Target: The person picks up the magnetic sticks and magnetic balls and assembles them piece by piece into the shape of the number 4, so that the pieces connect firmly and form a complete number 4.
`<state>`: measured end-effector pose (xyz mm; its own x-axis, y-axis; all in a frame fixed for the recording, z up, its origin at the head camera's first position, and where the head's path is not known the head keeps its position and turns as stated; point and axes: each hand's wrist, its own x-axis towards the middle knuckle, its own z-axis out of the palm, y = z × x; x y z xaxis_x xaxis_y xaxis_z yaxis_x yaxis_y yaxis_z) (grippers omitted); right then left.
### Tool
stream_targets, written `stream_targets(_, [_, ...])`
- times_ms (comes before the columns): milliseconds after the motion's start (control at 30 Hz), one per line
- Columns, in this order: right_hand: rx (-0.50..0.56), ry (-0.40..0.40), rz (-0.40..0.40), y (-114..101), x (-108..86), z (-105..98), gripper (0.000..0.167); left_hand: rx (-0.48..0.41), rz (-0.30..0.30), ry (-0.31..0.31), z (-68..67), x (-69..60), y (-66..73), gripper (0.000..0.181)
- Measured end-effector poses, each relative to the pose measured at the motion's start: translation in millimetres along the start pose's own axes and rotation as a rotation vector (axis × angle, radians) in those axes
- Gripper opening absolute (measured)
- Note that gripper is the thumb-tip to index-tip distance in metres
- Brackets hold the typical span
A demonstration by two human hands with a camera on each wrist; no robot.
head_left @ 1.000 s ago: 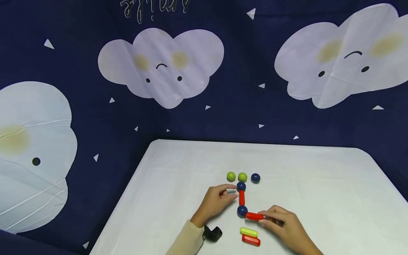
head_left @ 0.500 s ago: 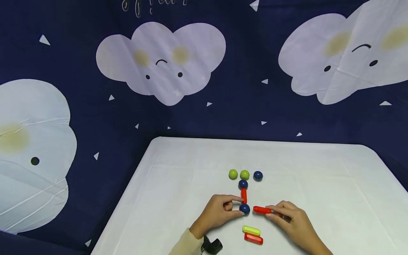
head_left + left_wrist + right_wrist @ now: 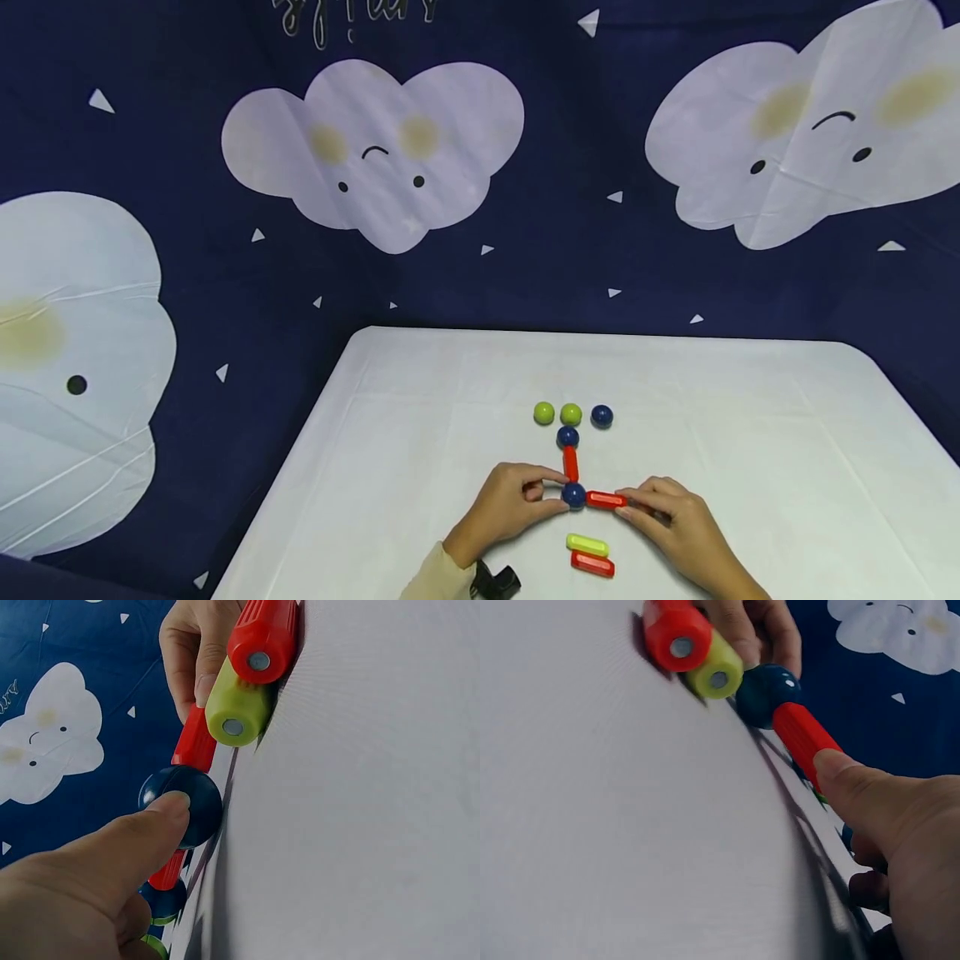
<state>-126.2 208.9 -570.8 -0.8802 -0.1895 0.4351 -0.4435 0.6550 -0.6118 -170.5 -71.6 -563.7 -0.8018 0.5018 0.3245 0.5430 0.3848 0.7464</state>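
Note:
My left hand [image 3: 506,508] pinches a dark blue ball [image 3: 573,496] between thumb and index finger; in the left wrist view the thumb lies across this blue ball [image 3: 196,808]. From the ball a red magnetic rod [image 3: 571,463] runs away to a second blue ball [image 3: 567,437]. My right hand [image 3: 675,521] grips the right end of another red rod [image 3: 606,500], whose left end touches the near ball. In the right wrist view that red rod [image 3: 804,739] meets the ball [image 3: 765,696] end on. Together the pieces form an L shape.
Nearer the front of the white table [image 3: 420,383], a yellow-green rod [image 3: 587,545] lies against a red rod [image 3: 592,564]. Beyond the L stand two green balls [image 3: 543,412] and a loose blue ball [image 3: 602,417]. A dark printed cloth [image 3: 562,292] hangs behind.
My left hand came down from beside the far ball to pinch the near one. The right hand's red rod came away from that ball, then moved left to touch it again.

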Motion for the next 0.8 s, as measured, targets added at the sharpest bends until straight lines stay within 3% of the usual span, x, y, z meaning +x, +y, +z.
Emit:
stream_targets(400, [-0.047, -0.017, 0.035, -1.7, 2.4, 2.7, 0.020, -0.042, 0.002, 0.018, 1.4, 0.5, -1.1, 0.023])
stream_targets(800, [-0.004, -0.032, -0.012, -1.8, 4.9, 7.0, 0.020, -0.013, 0.004, 0.022, 3.5, 0.3, 0.0, 0.031])
